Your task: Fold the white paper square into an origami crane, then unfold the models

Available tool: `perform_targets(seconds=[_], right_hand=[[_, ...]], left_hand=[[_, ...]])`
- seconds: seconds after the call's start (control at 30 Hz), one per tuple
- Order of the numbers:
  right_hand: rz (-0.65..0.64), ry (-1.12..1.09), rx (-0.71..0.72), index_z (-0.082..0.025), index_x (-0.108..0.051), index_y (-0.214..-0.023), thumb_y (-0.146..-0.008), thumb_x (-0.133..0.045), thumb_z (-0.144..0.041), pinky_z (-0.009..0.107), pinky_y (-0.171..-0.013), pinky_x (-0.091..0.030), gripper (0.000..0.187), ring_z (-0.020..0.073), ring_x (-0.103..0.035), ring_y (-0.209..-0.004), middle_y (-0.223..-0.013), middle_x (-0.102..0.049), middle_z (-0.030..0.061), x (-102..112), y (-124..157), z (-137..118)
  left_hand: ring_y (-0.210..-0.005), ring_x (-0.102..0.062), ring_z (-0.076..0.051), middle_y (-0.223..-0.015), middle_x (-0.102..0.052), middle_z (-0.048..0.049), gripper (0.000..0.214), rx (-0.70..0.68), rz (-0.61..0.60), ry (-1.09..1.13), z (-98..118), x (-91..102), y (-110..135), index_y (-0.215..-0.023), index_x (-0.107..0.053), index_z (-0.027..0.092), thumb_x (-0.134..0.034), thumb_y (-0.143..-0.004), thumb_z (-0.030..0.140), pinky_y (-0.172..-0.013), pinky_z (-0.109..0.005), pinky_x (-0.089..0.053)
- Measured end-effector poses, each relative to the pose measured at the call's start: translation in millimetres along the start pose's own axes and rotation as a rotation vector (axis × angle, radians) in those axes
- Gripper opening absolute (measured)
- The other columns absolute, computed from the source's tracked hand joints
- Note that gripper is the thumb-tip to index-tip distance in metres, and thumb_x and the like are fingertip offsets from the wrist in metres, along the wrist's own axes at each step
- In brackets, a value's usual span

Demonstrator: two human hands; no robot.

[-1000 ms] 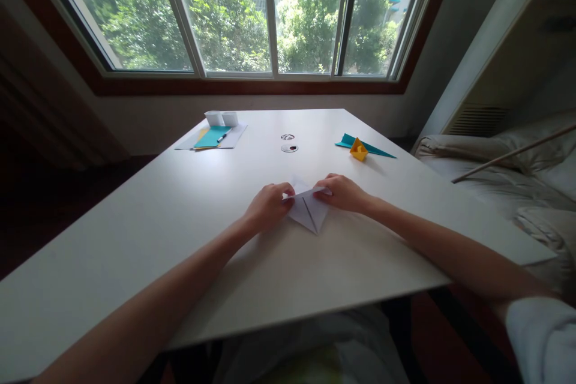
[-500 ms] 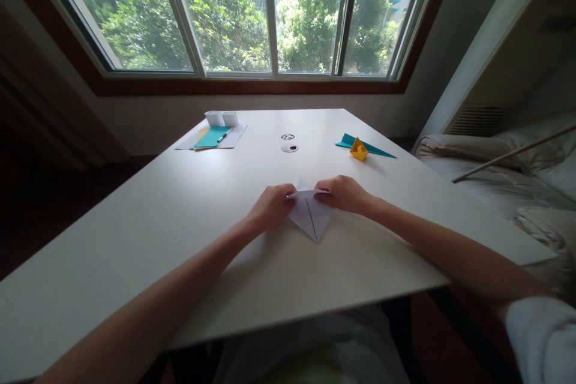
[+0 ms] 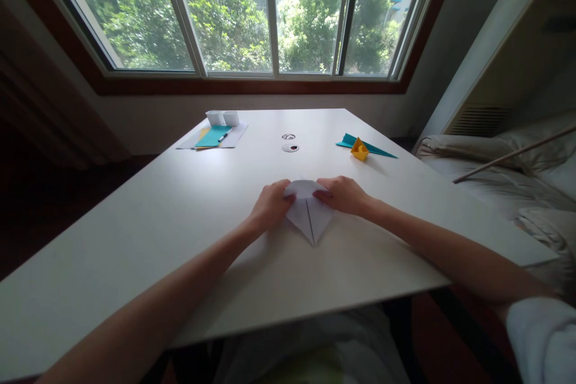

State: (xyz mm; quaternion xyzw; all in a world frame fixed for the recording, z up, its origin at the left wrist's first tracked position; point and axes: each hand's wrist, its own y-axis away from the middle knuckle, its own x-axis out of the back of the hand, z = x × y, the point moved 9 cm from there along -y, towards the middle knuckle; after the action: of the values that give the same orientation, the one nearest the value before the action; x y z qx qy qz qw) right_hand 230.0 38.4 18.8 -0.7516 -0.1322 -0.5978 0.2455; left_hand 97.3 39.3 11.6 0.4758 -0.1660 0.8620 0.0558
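Note:
A sheet of white paper (image 3: 309,216), folded to a point towards me, lies near the middle of the table. Its two lower flaps meet along a dark centre line, and its far edge curls up towards me. My left hand (image 3: 274,204) pinches the far left corner between thumb and fingers. On the opposite corner, my right hand (image 3: 342,193) grips the paper the same way. The fingertips behind the curled edge are hidden.
At the back right of the white table (image 3: 148,240) lie a teal paper plane (image 3: 378,150) and a yellow paper boat (image 3: 359,150). Teal sheets (image 3: 212,136), a pen (image 3: 225,135) and white paper boxes (image 3: 222,118) are at the back left. Two round cable holes (image 3: 290,147) sit mid-table.
The far edge of the white paper, nearly edge-on before, has tilted so that a broader curled flap shows. Both hands keep their hold with slight shifts of the fingers.

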Motion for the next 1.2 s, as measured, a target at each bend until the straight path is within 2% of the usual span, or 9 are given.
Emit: perform_targets(seconds=[0.1,0.2,0.3,0.37,0.47,0.57,0.67,1.03,1.2], right_hand=[[0.005,-0.214,0.041,-0.017,-0.061,-0.083,-0.081,-0.051,-0.044,0.024,-0.057,-0.037,0.029,0.0156,-0.057,-0.067,-0.076,-0.065,0.0052,3.7,-2.8,3.8],[-0.056,-0.54,0.084,-0.015,-0.061,-0.092,-0.077,-0.053,-0.052,0.024,-0.059,-0.042,0.04,0.0145,-0.058,-0.071,-0.086,-0.064,0.0063,4.5,-8.1,15.5],[-0.085,-0.807,0.034,-0.012,-0.059,-0.091,-0.079,-0.05,-0.053,0.024,-0.057,-0.043,0.044,0.0125,-0.059,-0.067,-0.084,-0.063,0.0075,5.4,-13.3,38.6],[-0.109,-0.886,-0.001,-0.011,-0.059,-0.084,-0.077,-0.053,-0.051,0.024,-0.057,-0.042,0.041,0.0117,-0.059,-0.065,-0.078,-0.063,0.0065,4.0,-14.3,50.8],[-0.235,-0.907,-0.022,-0.011,-0.059,-0.08,-0.072,-0.061,-0.045,0.025,-0.061,-0.043,0.035,0.0118,-0.059,-0.066,-0.072,-0.062,0.0039,-6.4,-10.6,54.3],[-0.364,-0.934,-0.005,-0.012,-0.06,-0.081,-0.073,-0.062,-0.043,0.025,-0.063,-0.043,0.032,0.012,-0.059,-0.068,-0.072,-0.063,0.0031,-17.4,-5.0,44.8],[-0.406,-0.978,0.019,-0.012,-0.06,-0.085,-0.073,-0.062,-0.041,0.026,-0.064,-0.044,0.032,0.0124,-0.059,-0.071,-0.075,-0.063,0.0035,-21.9,-3.6,34.2],[-0.349,-1.02,0.019,-0.013,-0.061,-0.097,-0.076,-0.059,-0.039,0.023,-0.059,-0.043,0.033,0.0123,-0.06,-0.072,-0.082,-0.065,0.006,-27.7,-6.0,20.4],[-0.208,-0.863,0.037,-0.014,-0.057,-0.089,-0.076,-0.057,-0.03,0.025,-0.061,-0.046,0.021,0.0114,-0.06,-0.064,-0.072,-0.064,0.0031,-25.3,-8.9,18.2]], left_hand=[[-0.071,-0.057,-0.018,-0.08,-0.066,-0.0033,0.017,-0.012,0.003,0.017,-0.3,1.3,0.0,-0.084,-0.063,0.017,-0.049,-0.074,0.019,-0.061,-0.024,-0.04],[-0.071,-0.058,-0.018,-0.081,-0.066,-0.0034,0.019,-0.013,0.003,0.011,-3.4,1.8,0.0,-0.085,-0.064,0.017,-0.048,-0.074,0.019,-0.062,-0.025,-0.04],[-0.071,-0.058,-0.018,-0.082,-0.066,-0.0039,0.018,-0.007,0.016,-0.015,-6.9,3.1,0.3,-0.083,-0.063,0.017,-0.048,-0.074,0.019,-0.063,-0.025,-0.04],[-0.072,-0.058,-0.019,-0.082,-0.066,-0.0044,0.017,-0.009,0.022,-0.037,-7.6,3.9,0.7,-0.082,-0.063,0.017,-0.048,-0.074,0.019,-0.063,-0.025,-0.039],[-0.072,-0.058,-0.019,-0.081,-0.066,-0.0047,0.016,-0.01,0.028,-0.063,-7.6,4.6,0.9,-0.08,-0.062,0.017,-0.048,-0.074,0.019,-0.063,-0.025,-0.039],[-0.072,-0.058,-0.019,-0.082,-0.066,-0.0049,0.017,-0.008,0.033,-0.07,-7.1,4.9,0.6,-0.082,-0.062,0.018,-0.047,-0.075,0.02,-0.063,-0.025,-0.039],[-0.073,-0.057,-0.02,-0.083,-0.066,-0.0056,0.018,0.003,0.024,-0.076,-7.3,4.2,0.1,-0.083,-0.063,0.018,-0.047,-0.075,0.021,-0.064,-0.026,-0.039],[-0.07,-0.056,-0.017,-0.081,-0.065,-0.004,0.017,0.008,0.007,-0.029,-2.9,2.0,1.1,-0.083,-0.061,0.017,-0.046,-0.074,0.018,-0.06,-0.024,-0.037],[-0.07,-0.056,-0.017,-0.076,-0.063,-0.0029,0.015,-0.009,-0.016,-0.009,0.3,-0.6,1.4,-0.079,-0.059,0.017,-0.045,-0.075,0.019,-0.059,-0.024,-0.038]])
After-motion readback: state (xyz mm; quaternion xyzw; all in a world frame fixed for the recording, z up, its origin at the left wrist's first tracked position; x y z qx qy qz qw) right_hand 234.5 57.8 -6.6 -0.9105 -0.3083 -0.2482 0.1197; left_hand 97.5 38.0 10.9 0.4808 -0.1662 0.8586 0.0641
